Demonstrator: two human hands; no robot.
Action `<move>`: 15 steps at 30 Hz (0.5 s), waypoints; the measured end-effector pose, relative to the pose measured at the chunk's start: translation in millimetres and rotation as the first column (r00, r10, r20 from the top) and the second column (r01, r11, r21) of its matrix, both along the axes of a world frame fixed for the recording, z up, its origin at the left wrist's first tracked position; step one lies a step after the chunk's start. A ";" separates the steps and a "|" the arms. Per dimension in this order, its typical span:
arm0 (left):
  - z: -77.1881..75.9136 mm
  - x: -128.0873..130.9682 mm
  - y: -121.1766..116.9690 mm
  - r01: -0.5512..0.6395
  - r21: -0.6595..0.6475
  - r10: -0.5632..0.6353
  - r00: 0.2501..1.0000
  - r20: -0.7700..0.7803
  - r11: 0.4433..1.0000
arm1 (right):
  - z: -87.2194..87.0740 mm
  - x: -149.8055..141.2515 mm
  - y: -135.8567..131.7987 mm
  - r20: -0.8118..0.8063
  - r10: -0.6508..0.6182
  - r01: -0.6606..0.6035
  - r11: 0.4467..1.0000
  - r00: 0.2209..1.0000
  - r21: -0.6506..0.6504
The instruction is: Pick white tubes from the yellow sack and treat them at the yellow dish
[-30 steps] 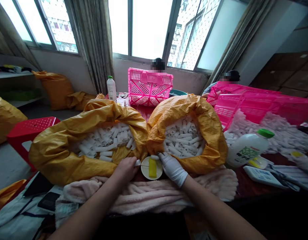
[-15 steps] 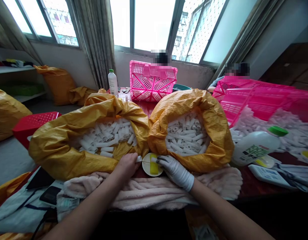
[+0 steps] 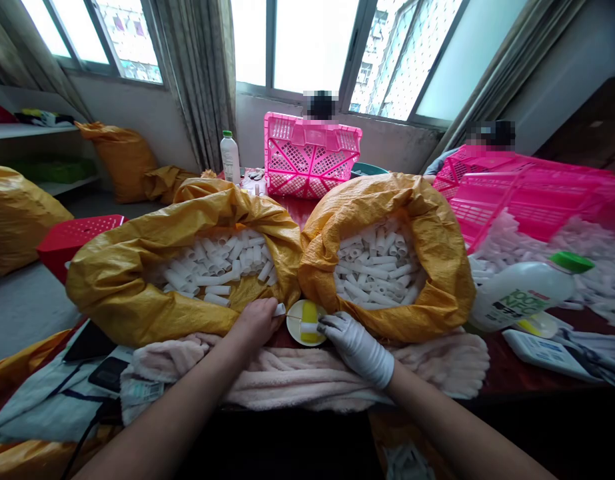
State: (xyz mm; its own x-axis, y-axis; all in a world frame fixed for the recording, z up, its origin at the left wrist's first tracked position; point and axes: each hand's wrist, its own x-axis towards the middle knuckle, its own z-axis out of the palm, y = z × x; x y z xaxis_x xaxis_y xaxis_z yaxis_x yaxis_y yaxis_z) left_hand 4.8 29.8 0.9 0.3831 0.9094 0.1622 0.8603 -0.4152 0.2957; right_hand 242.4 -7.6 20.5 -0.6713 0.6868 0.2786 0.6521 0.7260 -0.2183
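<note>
My left hand (image 3: 258,323), bare, is closed around a short white plastic tube (image 3: 280,310) at its fingertips. A thin stick reaches from that side across the small round white dish (image 3: 293,327). In the dish lies a yellow pad (image 3: 310,311). My right hand (image 3: 356,347), in a white glove with darkened fingertips, pinches another white tube (image 3: 308,328) lying over the pad's lower part. Beyond my hands, the left yellow woven sack (image 3: 107,267) and the right yellow woven sack (image 3: 450,267) stand open, both holding many white tubes.
A pinkish towel (image 3: 287,380) lies along the table's front edge. To the right are a white bottle with a green cap (image 3: 522,297), a white box-shaped item (image 3: 544,355) and pink baskets. A pink basket (image 3: 312,157) stands at the back, with a person behind it.
The tube in my right hand has gone from the upper part of the yellow pad to its lower part. My left hand keeps its tube. The view has shifted slightly.
</note>
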 end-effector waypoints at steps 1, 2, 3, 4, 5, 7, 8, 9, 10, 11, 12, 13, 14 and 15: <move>0.3 0.4 -0.1 -0.004 -0.009 0.004 1.000 -0.001 1.000 | 2.7 -0.9 -2.4 0.044 0.062 -0.062 0.998 0.997 0.002; 1.0 0.8 -0.3 -0.007 -0.019 0.007 1.000 -0.002 1.000 | 5.4 -2.4 -4.6 0.069 0.127 -0.127 0.992 0.990 -0.010; 2.0 1.2 -0.7 -0.010 -0.027 0.010 1.000 -0.001 1.000 | 7.9 -4.6 -6.7 0.060 0.177 -0.175 0.984 0.982 -0.024; 3.6 1.6 -1.3 -0.014 -0.031 0.014 1.000 -0.003 0.999 | 9.8 -7.5 -8.1 0.015 0.199 -0.199 0.979 0.980 -0.038; 5.9 1.8 -2.2 -0.020 -0.026 0.019 1.000 -0.008 0.999 | 10.7 -11.1 -8.9 -0.068 0.193 -0.196 0.979 0.979 -0.055; 12.5 1.6 -4.7 -0.036 0.019 0.037 0.999 -0.025 0.999 | 9.6 -20.6 -7.7 -0.339 0.082 -0.122 0.987 0.937 -0.099; 16.5 1.1 -6.2 -0.041 0.049 0.043 0.999 -0.028 0.998 | 8.0 -25.9 -5.7 -0.497 -0.014 -0.063 0.988 0.867 -0.139; 20.6 0.4 -7.9 -0.041 0.074 0.043 0.999 -0.022 0.996 | 6.3 -31.4 -3.0 -0.631 -0.122 -0.010 0.980 0.766 -0.201; 24.7 -0.4 -9.6 -0.030 0.087 0.030 1.000 -0.005 0.996 | 5.1 -36.7 -0.1 -0.722 -0.222 0.023 0.961 0.656 -0.275; 28.4 -1.2 -11.5 -0.005 0.088 0.003 1.000 0.022 0.996 | 4.9 -41.5 2.6 -0.772 -0.306 0.038 0.938 0.557 -0.345; 31.7 -1.8 -13.4 0.032 0.079 -0.036 0.998 0.055 0.996 | 6.0 -45.5 4.7 -0.792 -0.362 0.039 0.918 0.492 -0.396; 34.5 -2.0 -15.5 0.073 0.062 -0.078 0.993 0.087 0.995 | 8.5 -48.6 6.0 -0.801 -0.381 0.033 0.910 0.462 -0.413; 36.7 -1.6 -17.7 0.114 0.040 -0.118 0.986 0.116 0.993 | 12.4 -50.7 6.1 -0.805 -0.357 0.025 0.920 0.474 -0.392; 38.4 -0.5 -20.0 0.151 0.016 -0.152 0.979 0.139 0.988 | 17.5 -52.0 5.3 -0.801 -0.296 0.016 0.941 0.520 -0.337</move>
State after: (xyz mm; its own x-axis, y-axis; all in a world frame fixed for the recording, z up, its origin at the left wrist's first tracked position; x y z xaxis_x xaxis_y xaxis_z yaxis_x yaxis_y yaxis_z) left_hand 4.3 9.8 39.2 0.4895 0.8416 0.2282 0.7381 -0.5392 0.4056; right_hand 190.4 -2.2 38.0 -0.0999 0.8905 0.4439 0.1641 0.4548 -0.8754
